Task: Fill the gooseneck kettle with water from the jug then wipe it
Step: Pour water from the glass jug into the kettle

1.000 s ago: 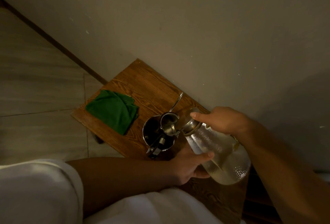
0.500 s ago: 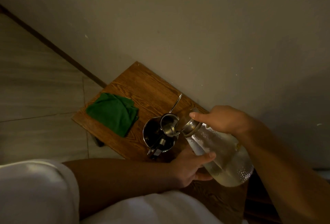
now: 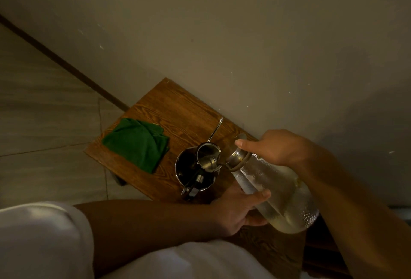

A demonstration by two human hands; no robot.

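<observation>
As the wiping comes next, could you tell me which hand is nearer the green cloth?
Left. The left hand supports the jug below the kettle; the right hand is farther from the green cloth.

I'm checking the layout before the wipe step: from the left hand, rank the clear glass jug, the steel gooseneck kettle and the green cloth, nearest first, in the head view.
1. Clear glass jug: held in the left hand.
2. Steel gooseneck kettle: just beyond, mid-board.
3. Green cloth: far left corner of the board.
</observation>
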